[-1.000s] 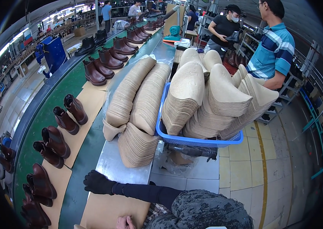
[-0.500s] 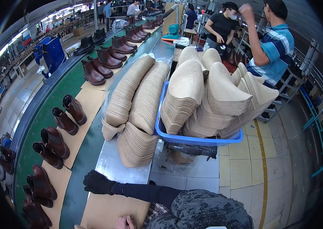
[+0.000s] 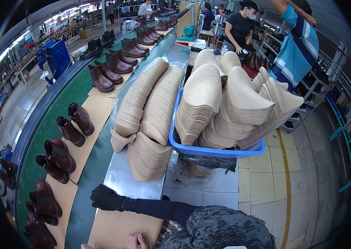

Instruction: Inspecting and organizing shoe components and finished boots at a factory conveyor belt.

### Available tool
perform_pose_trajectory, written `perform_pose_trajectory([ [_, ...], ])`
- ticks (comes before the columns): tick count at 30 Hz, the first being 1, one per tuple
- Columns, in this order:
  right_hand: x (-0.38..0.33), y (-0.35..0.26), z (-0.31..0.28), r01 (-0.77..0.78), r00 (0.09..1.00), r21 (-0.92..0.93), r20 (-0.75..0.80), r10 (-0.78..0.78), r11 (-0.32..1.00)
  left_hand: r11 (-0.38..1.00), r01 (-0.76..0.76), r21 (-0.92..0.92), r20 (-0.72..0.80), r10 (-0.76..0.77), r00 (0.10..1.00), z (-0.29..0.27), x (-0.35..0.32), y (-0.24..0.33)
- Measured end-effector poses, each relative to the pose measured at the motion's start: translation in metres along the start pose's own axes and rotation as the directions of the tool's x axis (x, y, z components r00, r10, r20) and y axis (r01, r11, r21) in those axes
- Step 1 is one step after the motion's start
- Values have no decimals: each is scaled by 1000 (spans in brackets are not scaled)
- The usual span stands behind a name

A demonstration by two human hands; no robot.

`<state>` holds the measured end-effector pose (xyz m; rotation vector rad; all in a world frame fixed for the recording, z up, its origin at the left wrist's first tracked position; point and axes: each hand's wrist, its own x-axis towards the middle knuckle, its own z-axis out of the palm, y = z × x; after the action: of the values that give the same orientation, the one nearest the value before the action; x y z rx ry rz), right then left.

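My right hand [image 3: 105, 198], in a black glove and black sleeve, lies at the left edge of the metal tabletop [image 3: 130, 187]. Its fingers are curled into a loose fist, and nothing sticks out of it. At the bottom edge, my bare left hand [image 3: 136, 241] is cut off by the frame. Its visible fingers look bent in over a tan board [image 3: 121, 226]; their inside is hidden. Beyond the right hand lies a short stack of beige insole-shaped pieces [image 3: 147, 158], apart from it. Two long rows of the same pieces [image 3: 140, 99] lean behind that stack.
A blue basket [image 3: 219, 152] filled with tall stacks of such pieces stands at the table's right. Along the left, brown ankle boots [image 3: 61, 154] line a green conveyor [image 3: 80, 211]. A person in black [image 3: 240, 29] and one in a striped blue shirt [image 3: 296, 45] stand far right.
Both my hands and the stacks stay where they were. The person in the striped shirt has turned and raised an arm higher. The masked person in black has shifted a little.
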<state>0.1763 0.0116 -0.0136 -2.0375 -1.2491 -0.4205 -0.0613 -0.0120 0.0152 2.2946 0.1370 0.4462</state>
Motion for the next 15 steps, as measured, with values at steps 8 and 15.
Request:
perform_pose_trajectory([
  [8,2,-1,-3,-19,994,-17,103,21,1000,999,28,24,11,-28,1000,-1,-1,0],
  [15,0,2,-1,0,999,-14,52,1,1000,999,36,37,-19,-35,999,5,-5,-6],
])
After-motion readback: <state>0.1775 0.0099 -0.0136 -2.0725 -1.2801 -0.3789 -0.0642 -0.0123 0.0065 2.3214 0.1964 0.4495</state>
